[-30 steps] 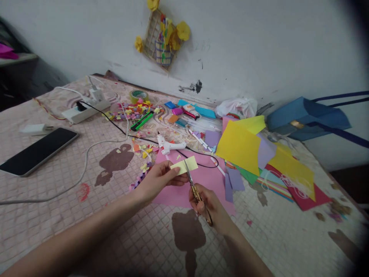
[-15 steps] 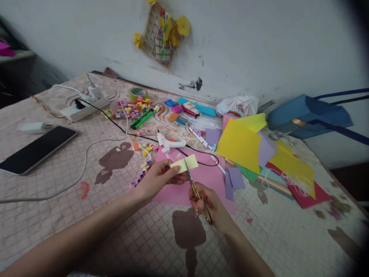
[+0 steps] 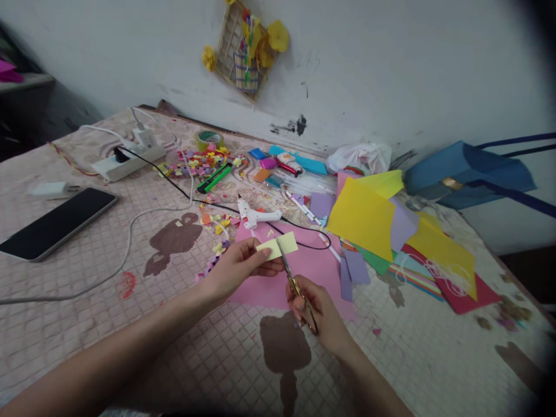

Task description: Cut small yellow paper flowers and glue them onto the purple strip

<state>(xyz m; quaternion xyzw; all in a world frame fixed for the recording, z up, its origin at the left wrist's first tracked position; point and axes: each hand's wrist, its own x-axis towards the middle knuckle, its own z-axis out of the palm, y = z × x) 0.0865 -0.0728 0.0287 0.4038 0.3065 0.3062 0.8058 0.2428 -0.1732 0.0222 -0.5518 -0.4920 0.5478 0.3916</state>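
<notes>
Pinched between thumb and fingers of my left hand (image 3: 247,259) is a small pale yellow paper strip (image 3: 287,243). My right hand (image 3: 316,304) grips a pair of scissors (image 3: 290,275) by its handles. The blades lie across the middle of the strip, pointing up and away from me. Beneath both hands a pink paper sheet (image 3: 260,294) is spread on the table. Just beyond the strip rests a white glue gun (image 3: 257,215), its black cord looping to the right.
Colored paper sheets (image 3: 362,217) and a blue bag (image 3: 460,174) are on the right. At the left lie a phone (image 3: 58,223) and a power strip (image 3: 128,163) with trailing cables. Small paper flowers (image 3: 197,165), a green cutter (image 3: 214,178) and a tape roll (image 3: 209,139) sit farther back.
The hands, the paper strip and the scissors stay in nearly the same place. The handles look slightly closer together; the whole view has shifted a little.
</notes>
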